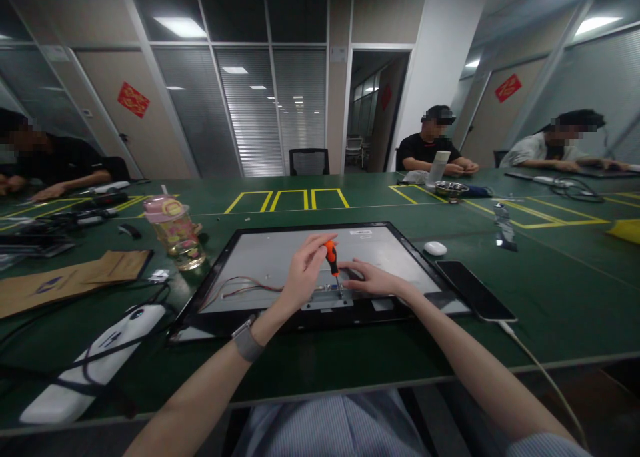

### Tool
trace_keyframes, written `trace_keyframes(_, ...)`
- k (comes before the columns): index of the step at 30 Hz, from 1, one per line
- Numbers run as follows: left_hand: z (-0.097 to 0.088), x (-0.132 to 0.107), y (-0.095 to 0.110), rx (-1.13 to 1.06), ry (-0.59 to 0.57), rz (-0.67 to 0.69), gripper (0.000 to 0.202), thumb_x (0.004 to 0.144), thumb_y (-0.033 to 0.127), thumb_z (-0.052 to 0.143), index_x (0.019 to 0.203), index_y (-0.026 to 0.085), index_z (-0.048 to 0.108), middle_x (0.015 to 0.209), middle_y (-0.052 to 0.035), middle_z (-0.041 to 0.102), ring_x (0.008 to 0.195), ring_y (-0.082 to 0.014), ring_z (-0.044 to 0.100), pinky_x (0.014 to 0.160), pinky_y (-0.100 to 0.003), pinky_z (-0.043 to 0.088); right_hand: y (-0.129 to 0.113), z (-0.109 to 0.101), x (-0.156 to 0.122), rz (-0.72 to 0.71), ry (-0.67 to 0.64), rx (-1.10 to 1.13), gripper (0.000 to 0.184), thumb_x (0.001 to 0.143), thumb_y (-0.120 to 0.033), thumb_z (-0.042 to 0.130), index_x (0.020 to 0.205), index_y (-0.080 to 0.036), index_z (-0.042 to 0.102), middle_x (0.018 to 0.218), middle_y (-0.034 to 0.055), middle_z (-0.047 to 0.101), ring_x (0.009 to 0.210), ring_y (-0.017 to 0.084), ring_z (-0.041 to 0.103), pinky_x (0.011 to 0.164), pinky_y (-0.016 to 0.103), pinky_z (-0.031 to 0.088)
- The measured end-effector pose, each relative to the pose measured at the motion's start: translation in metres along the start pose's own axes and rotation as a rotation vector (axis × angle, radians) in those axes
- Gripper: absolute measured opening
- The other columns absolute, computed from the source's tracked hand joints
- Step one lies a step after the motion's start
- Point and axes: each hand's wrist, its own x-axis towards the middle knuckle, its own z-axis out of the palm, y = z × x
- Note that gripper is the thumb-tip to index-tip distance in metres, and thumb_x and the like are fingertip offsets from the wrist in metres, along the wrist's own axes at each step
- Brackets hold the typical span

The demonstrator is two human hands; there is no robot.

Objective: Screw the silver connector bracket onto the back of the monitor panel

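Note:
A flat monitor panel point(260, 250) lies back-up on the green table, its grey metal back showing inside a black frame. My left hand point(303, 270) is closed around the orange handle of a small screwdriver point(331, 257), held upright with its tip down on the connector plate point(327, 296) near the panel's front edge. My right hand point(373, 280) rests flat on the panel just right of the screwdriver, fingers stretched toward its shaft. Thin coloured wires point(240, 285) run across the panel toward the plate.
A pink-lidded drink bottle point(175, 234) stands left of the panel. Brown cardboard point(70, 277) and a white device with black cables point(100, 360) lie at the left. A phone point(473, 289) with a cable and a white earbud case point(435, 248) sit at the right. Three people sit around the table.

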Motion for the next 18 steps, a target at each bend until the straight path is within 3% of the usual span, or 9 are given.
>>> trace_keyframes(4,0.0015,-0.0008,-0.0035,-0.084,-0.011,-0.078,0.03,0.089,0.028,0.046,0.114,0.018,0.058,0.097,-0.0069,0.06,0.088,-0.0153,0.06,0.085,-0.032,0.047,-0.0004,0.0,-0.0006,0.023,-0.002,-0.001,0.057,0.083,-0.053,0.048,0.132,-0.023,0.044,0.132,0.0053,0.05,0.127,0.031,0.037,0.109,0.049,0.02)
trace_keyframes(9,0.0026,-0.0004,-0.0072,0.002,0.1,-0.059,0.022,0.082,0.031,0.058,0.099,0.02,0.065,0.095,-0.0044,0.053,0.081,-0.0114,0.056,0.073,-0.024,0.049,0.0011,0.0004,0.0005,0.004,0.01,-0.012,0.057,0.083,-0.054,0.048,0.131,-0.023,0.045,0.132,0.005,0.05,0.128,0.031,0.036,0.109,0.048,0.021)
trace_keyframes(14,0.0003,0.0007,-0.0048,-0.066,0.083,-0.045,0.024,0.088,0.03,0.048,0.101,0.018,0.064,0.106,-0.0078,0.055,0.091,-0.0153,0.059,0.082,-0.028,0.048,0.0025,0.0006,0.0015,-0.013,0.013,-0.024,0.055,0.084,-0.052,0.048,0.131,-0.023,0.045,0.131,0.0056,0.051,0.125,0.03,0.04,0.109,0.047,0.02)
trace_keyframes(18,-0.0006,0.0003,-0.0038,-0.063,0.064,-0.074,0.024,0.087,0.03,0.05,0.103,0.017,0.063,0.091,-0.0058,0.059,0.081,-0.0139,0.06,0.078,-0.028,0.049,0.0022,0.0003,0.001,0.004,0.006,-0.012,0.056,0.084,-0.052,0.048,0.132,-0.022,0.044,0.133,0.006,0.05,0.127,0.03,0.039,0.109,0.047,0.021)
